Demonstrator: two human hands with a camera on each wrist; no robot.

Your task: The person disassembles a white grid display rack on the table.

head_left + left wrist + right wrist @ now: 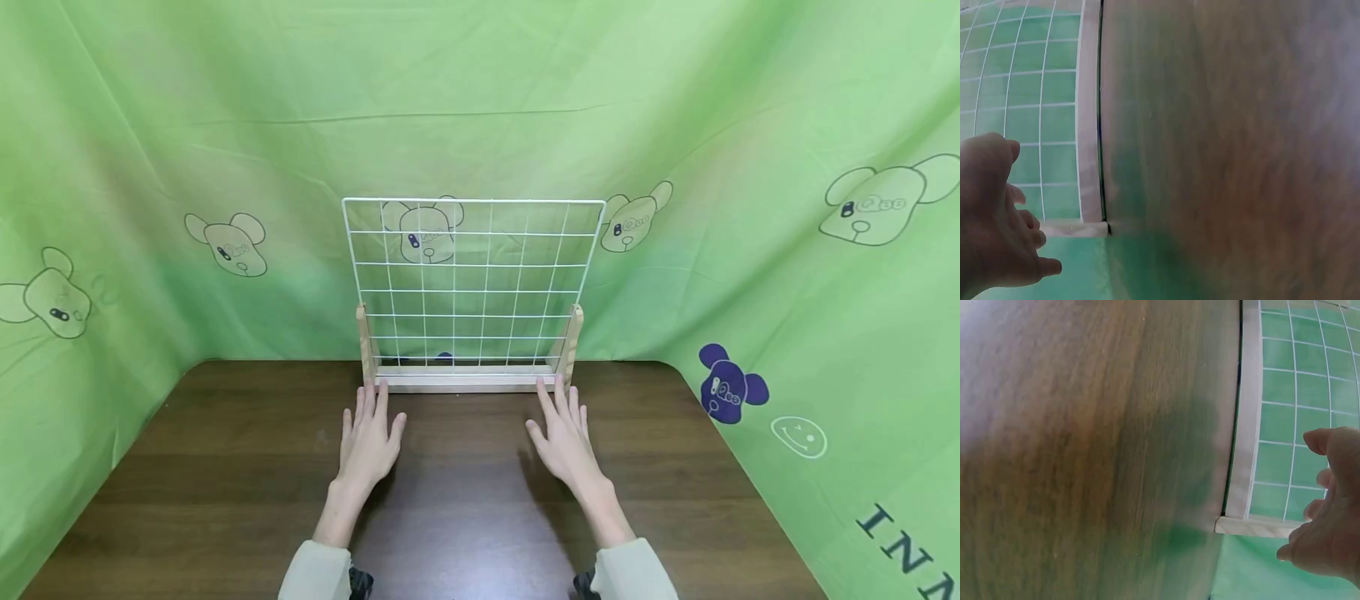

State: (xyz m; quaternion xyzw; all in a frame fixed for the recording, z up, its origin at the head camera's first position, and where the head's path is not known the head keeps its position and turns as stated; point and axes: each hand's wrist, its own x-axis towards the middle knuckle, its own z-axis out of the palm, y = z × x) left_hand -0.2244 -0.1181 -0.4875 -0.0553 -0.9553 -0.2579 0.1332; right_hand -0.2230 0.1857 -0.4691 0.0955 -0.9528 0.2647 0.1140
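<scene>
A white wire grid panel [472, 265] stands upright in a pale wooden stand at the back of the table. The stand has a low front bar [465, 385] between a left side post [367, 343] and a right side post [573, 337]. My left hand [369, 450] reaches forward with fingers extended and thumb spread, its fingertips overlapping the left end of the bar in the head view. Mirroring it, my right hand [564, 450] has its fingertips at the bar's right end. Both wrist views show the left hand [994, 231] and right hand [1338, 519] holding nothing.
The dark brown wooden table [457, 483] extends below both forearms. Behind and on both sides hangs a green curtain [480, 75] printed with bear heads; it shows through the grid. A purple bear print [726, 390] lies beside the table's right edge.
</scene>
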